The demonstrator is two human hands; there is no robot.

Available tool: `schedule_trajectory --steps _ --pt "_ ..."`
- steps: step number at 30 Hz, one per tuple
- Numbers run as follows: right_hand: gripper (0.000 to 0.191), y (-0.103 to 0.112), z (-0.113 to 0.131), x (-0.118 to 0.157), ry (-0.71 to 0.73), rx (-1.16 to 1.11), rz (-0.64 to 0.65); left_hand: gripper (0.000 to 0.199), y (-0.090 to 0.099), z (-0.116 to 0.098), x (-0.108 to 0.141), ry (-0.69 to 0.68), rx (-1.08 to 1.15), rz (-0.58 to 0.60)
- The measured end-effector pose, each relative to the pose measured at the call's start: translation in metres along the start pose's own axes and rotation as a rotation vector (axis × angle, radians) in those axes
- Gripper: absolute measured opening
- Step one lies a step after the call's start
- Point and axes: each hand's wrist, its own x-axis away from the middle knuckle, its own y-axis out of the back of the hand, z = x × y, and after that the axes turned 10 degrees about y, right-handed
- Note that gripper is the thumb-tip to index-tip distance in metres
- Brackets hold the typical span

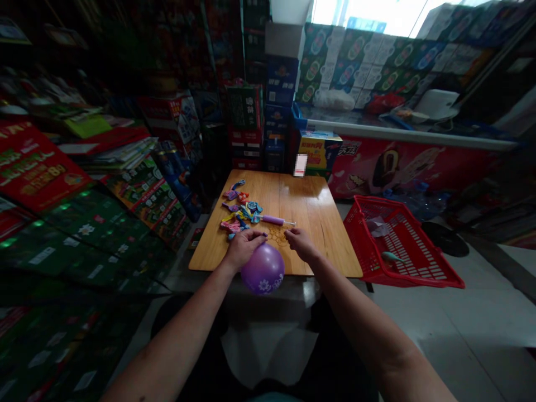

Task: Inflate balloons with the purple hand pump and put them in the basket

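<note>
An inflated purple balloon point(263, 269) with a white flower print hangs at the table's near edge. My left hand point(244, 248) is closed around the balloon's neck, fingers pinched on its top. To its right, my right hand point(300, 243) is closed in a pinch above the table; anything between its fingertips is too small to make out. Thin tan loops like rubber bands point(276, 237) lie between the two hands. Just beyond them rests a purple hand pump point(273, 220). Several limp, colourful balloons point(239, 212) are heaped on the left side of the table.
The wooden table point(335, 245) stands before my knees. On its right is a red shopping basket point(406, 245) with a small teal balloon point(391, 257) inside. Stacked green cartons point(79, 245) crowd the left. A yellow box point(318, 149) and a pink-sided freezer point(389, 167) stand behind.
</note>
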Motion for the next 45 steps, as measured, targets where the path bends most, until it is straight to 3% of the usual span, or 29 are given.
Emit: schedule_trajectory --steps 7,12,19,26,30,33,40,42,45 --pt "0.033 -0.005 0.07 0.045 0.117 -0.187 0.087 0.032 -0.017 -0.044 0.027 -0.053 0.03 0.1" --pt "0.033 -0.006 0.099 0.076 0.164 -0.175 0.083 0.027 -0.025 -0.064 0.049 -0.099 -0.009 0.157" --pt "0.025 -0.005 0.107 0.095 0.183 -0.276 0.064 0.021 -0.033 -0.063 0.064 -0.162 -0.087 0.161" --pt "0.027 -0.007 0.114 0.104 0.174 -0.405 0.102 0.022 -0.037 -0.055 0.067 -0.173 -0.114 0.036" --pt "0.03 -0.02 0.125 0.112 0.233 -0.282 0.166 0.028 -0.035 -0.053 0.067 -0.171 -0.144 -0.065" --pt "0.029 -0.029 0.132 0.115 0.281 -0.125 0.173 0.021 -0.03 -0.05 0.062 -0.169 -0.125 -0.096" --pt "0.022 -0.023 0.132 0.111 0.353 0.257 -0.021 0.023 -0.017 -0.04 0.05 -0.111 0.023 -0.09" --pt "0.022 -0.022 0.131 0.109 0.307 0.207 -0.024 0.026 -0.017 -0.038 0.05 -0.098 0.067 -0.065" --pt "0.015 -0.026 0.132 0.104 0.165 -0.067 -0.04 0.028 -0.019 -0.034 0.05 -0.09 0.114 -0.055"
